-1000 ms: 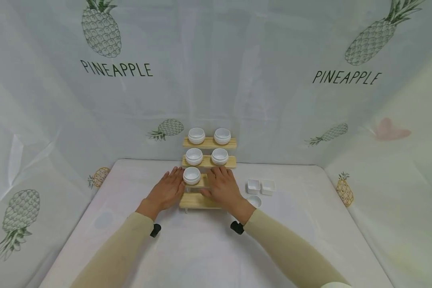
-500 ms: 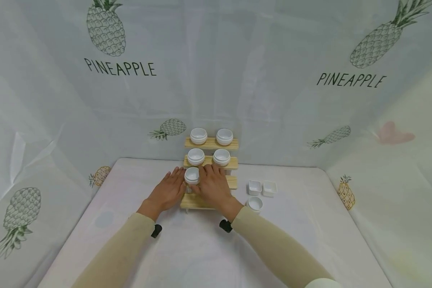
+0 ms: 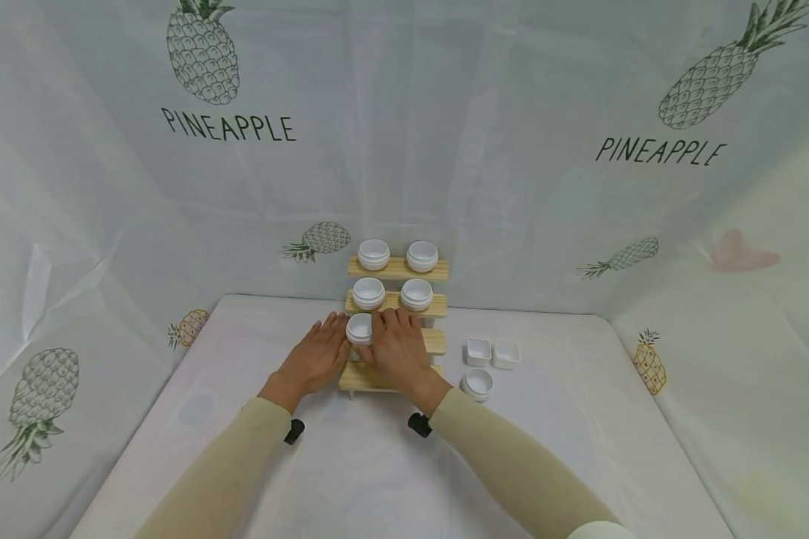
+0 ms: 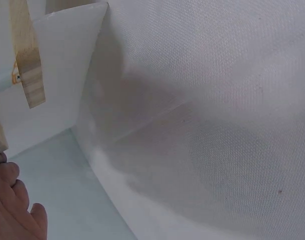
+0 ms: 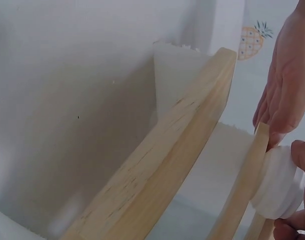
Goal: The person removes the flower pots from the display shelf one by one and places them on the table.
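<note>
A tiered wooden stand (image 3: 371, 377) with white supports holds round white ramekins in the head view. My right hand (image 3: 399, 348) grips a white ramekin (image 3: 359, 328) at the left end of the second step from the front. In the right wrist view, its thumb and fingers pinch the ramekin (image 5: 276, 187) on both sides. My left hand (image 3: 315, 353) lies with straight fingers along the stand's left side, its fingertips beside that ramekin. At the lower left of the left wrist view, the left hand's fingers (image 4: 15, 200) touch the end of a wooden step.
Two ramekins (image 3: 374, 254) stand on the top step and two more (image 3: 368, 293) on the step below. Right of the stand, two small square white dishes (image 3: 479, 351) and a round ramekin (image 3: 478, 383) sit on the table (image 3: 546, 434). A pineapple-print curtain hangs behind.
My right hand has moved left along the step from its right part to the ramekin and taken hold of it. The left hand keeps its place. The view has shifted slightly.
</note>
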Demonstrator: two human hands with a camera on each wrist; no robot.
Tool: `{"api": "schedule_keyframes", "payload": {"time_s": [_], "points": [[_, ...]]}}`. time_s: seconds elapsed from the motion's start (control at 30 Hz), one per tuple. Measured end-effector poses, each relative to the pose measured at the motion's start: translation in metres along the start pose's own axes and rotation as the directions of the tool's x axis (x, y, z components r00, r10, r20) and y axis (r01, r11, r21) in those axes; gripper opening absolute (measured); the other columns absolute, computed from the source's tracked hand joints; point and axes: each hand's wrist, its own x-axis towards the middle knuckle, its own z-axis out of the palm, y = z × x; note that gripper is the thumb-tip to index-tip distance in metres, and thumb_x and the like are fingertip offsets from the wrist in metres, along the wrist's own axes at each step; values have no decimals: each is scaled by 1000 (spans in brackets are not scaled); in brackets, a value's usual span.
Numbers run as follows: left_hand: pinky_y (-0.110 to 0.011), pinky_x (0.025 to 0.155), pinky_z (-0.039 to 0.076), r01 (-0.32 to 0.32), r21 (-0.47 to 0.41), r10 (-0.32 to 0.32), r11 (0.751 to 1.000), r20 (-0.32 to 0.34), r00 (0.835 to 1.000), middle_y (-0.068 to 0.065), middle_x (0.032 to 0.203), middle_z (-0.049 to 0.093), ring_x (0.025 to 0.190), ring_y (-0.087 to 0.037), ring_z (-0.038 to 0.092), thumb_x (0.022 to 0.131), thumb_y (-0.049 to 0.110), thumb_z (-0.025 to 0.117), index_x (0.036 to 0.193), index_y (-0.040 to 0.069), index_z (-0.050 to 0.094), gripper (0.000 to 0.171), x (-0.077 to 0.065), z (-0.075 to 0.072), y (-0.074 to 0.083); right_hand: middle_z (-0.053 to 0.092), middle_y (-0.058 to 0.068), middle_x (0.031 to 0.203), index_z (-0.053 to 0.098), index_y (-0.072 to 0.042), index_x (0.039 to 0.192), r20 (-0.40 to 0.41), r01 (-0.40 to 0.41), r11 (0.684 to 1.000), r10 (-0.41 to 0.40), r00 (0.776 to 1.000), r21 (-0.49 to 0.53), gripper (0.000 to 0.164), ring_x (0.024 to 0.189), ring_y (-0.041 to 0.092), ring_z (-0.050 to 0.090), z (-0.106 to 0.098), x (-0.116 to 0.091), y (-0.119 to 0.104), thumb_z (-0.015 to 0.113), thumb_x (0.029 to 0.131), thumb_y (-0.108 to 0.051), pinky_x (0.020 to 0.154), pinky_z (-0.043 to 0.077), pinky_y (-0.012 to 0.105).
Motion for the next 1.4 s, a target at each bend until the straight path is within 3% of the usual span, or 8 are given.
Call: {"api": "schedule_keyframes", "payload": {"time_s": [0.27, 0.43, 0.63, 0.8, 0.9, 1.1, 1.4], "points": [[-46, 125, 14, 11, -3, -11, 1000, 21, 1000, -6, 164, 14, 153, -24, 8, 105, 46, 8, 157, 8, 13, 65, 0, -3, 2, 57, 8, 98, 61, -5, 112, 20, -40, 999, 40, 999, 11, 69, 96, 27, 49, -5, 0, -2, 58, 84, -69, 83, 44, 39], [-46, 125, 15, 5, -4, -5, 1000, 13, 1000, -7, 164, 16, 153, -24, 9, 106, 43, 11, 157, 7, 15, 63, 0, -2, 1, 55, 8, 94, 63, -5, 109, 12, -53, 997, 53, 999, 55, 68, 94, 27, 48, -4, 1, 0, 59, 82, -67, 80, 43, 39], [-46, 124, 16, 5, -1, -5, 1000, 16, 1000, -7, 164, 16, 153, -24, 10, 106, 42, 12, 157, 7, 15, 62, 0, -4, 1, 55, 7, 97, 63, -6, 112, 86, -59, 997, 55, 995, 46, 68, 94, 26, 46, -8, 5, -1, 54, 85, -67, 83, 42, 39], [-47, 124, 16, 8, -10, -7, 1000, 25, 1000, -8, 164, 16, 153, -25, 10, 106, 41, 15, 157, 6, 15, 61, 0, -4, 2, 55, 7, 100, 61, -5, 114, 118, -49, 996, 39, 992, 78, 68, 97, 26, 46, -16, 4, 1, 62, 82, -65, 86, 42, 40], [-47, 124, 16, 13, -6, -12, 1000, 30, 999, -8, 164, 16, 153, -25, 10, 106, 41, 17, 157, 6, 14, 61, 0, -4, 2, 55, 8, 99, 60, -5, 110, 87, -13, 995, 5, 996, 97, 66, 95, 25, 46, -17, 1, 3, 68, 78, -62, 84, 44, 39], [-46, 124, 16, 6, 2, -6, 1000, 26, 1000, -8, 164, 16, 153, -24, 10, 106, 41, 18, 157, 6, 14, 62, 1, -2, 1, 54, 6, 96, 58, -7, 105, -27, 62, 995, -61, 998, 78, 62, 92, 25, 48, -14, -9, 15, 63, 78, -62, 78, 46, 37], [-47, 125, 14, 4, 0, -4, 1000, 13, 1000, -9, 164, 15, 153, -26, 10, 106, 41, 15, 157, 6, 12, 62, 3, 0, 0, 52, 6, 97, 57, -9, 99, -68, 87, 993, -82, 994, 82, 60, 89, 26, 46, -22, -30, 40, 68, 75, -63, 71, 39, 38]]}}
